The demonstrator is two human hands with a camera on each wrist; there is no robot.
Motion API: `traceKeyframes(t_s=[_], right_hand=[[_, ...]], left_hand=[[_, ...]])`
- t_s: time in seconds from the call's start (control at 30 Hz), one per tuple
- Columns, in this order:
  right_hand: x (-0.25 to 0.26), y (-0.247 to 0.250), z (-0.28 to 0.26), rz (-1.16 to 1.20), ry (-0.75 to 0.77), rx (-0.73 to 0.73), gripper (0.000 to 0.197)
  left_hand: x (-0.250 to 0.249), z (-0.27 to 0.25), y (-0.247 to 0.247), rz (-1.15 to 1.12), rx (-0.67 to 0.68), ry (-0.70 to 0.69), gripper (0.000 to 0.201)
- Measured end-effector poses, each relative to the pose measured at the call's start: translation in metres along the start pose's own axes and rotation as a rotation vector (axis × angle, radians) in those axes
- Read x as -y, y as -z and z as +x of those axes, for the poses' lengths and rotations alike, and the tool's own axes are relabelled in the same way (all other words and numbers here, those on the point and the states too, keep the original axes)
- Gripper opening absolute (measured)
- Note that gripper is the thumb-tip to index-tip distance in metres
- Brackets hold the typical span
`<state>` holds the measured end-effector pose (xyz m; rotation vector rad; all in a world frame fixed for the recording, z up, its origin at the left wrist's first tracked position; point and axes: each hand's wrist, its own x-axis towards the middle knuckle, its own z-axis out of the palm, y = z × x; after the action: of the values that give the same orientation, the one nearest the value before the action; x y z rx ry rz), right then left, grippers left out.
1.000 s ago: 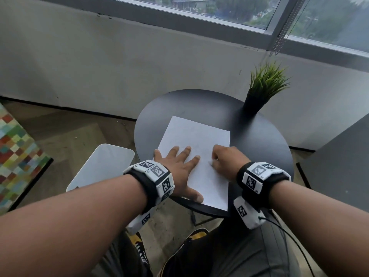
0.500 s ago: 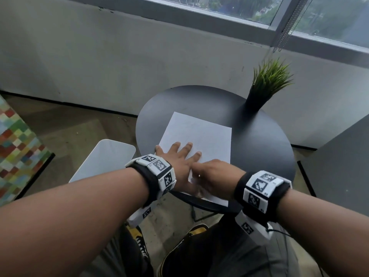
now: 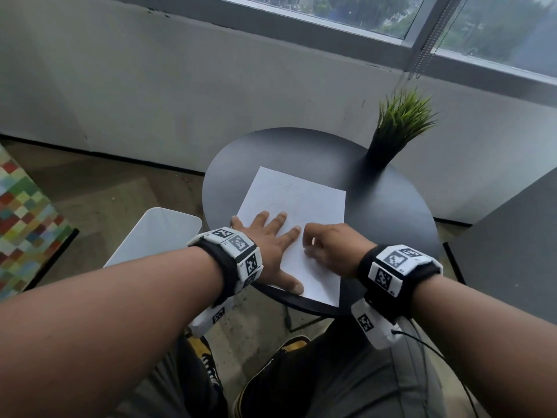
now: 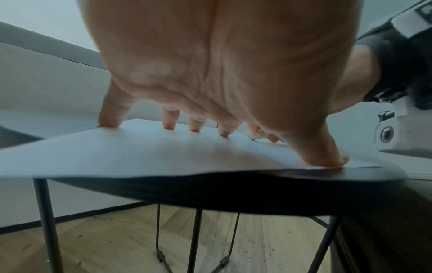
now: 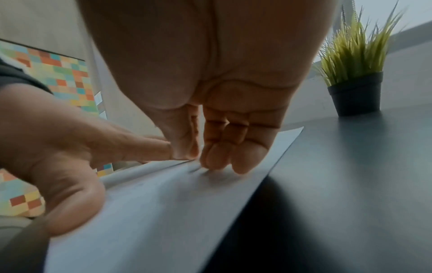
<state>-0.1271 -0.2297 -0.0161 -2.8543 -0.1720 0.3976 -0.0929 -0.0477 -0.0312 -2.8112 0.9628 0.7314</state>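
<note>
Grey wall (image 3: 150, 86) and a big window (image 3: 482, 28) fill the top of the head view. Lower down, near the middle, stands a round black table (image 3: 391, 224) with a potted plant (image 3: 398, 125) at its upper right. A white sheet of paper (image 3: 301, 197) lies flat on the table. The left hand (image 3: 268, 248) rests on its lower left part, fingers straight and spread, pressing down. The right hand (image 3: 334, 248) is just beside it, fingers curled.

From the left wrist, the fingers (image 4: 110, 114) stand on the paper, which sticks out past the table's edge at the left of the frame.

From the right wrist, the curled fingertips (image 5: 245, 162) touch the paper. I cannot tell if they pinch anything.

Paper like this looks thin, light and bendy. It can slide on a smooth top, and it creases or tears fast. The part hanging over the edge looks like the best spot to take hold, gently.
</note>
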Motion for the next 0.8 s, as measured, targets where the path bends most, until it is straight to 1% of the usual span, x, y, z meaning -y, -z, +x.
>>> traceKeyframes(t_s=[0.07, 0.13, 0.23, 0.3, 0.37, 0.47, 0.5, 0.63, 0.73, 0.8], right_hand=[[0.005, -0.005, 0.002, 0.030, -0.081, 0.001, 0.016], [0.006, -0.007, 0.006, 0.081, -0.191, -0.041, 0.023], [0.001, -0.003, 0.013, 0.092, -0.280, -0.069, 0.026], [-0.001, 0.002, 0.018, 0.081, -0.297, -0.068, 0.025], [-0.002, 0.006, 0.022, 0.035, -0.288, -0.053, 0.022], [-0.002, 0.010, 0.024, -0.050, -0.257, -0.044, 0.009], [-0.003, 0.010, 0.024, -0.066, -0.239, -0.050, 0.008], [-0.011, 0.009, 0.018, 0.023, -0.131, -0.076, 0.018], [-0.016, 0.007, 0.014, 0.011, -0.098, -0.093, 0.018], [-0.016, 0.007, 0.011, 0.047, -0.096, -0.097, 0.019]], left_hand=[[0.000, 0.001, 0.000, -0.001, -0.004, 0.000, 0.121], [0.000, 0.000, -0.001, -0.010, -0.006, 0.002, 0.120], [0.000, 0.000, -0.001, -0.017, 0.001, 0.001, 0.121], [0.000, 0.000, 0.000, -0.012, 0.000, -0.001, 0.121], [0.000, 0.001, 0.000, -0.007, -0.004, 0.001, 0.121], [0.000, 0.001, -0.002, -0.010, -0.012, 0.003, 0.121], [0.001, 0.002, -0.002, -0.013, -0.011, 0.003, 0.121], [0.001, 0.002, -0.001, -0.018, 0.001, 0.000, 0.122], [0.000, 0.001, 0.000, -0.011, 0.002, 0.003, 0.121], [0.000, 0.001, 0.000, -0.009, 0.005, 0.004, 0.121]])
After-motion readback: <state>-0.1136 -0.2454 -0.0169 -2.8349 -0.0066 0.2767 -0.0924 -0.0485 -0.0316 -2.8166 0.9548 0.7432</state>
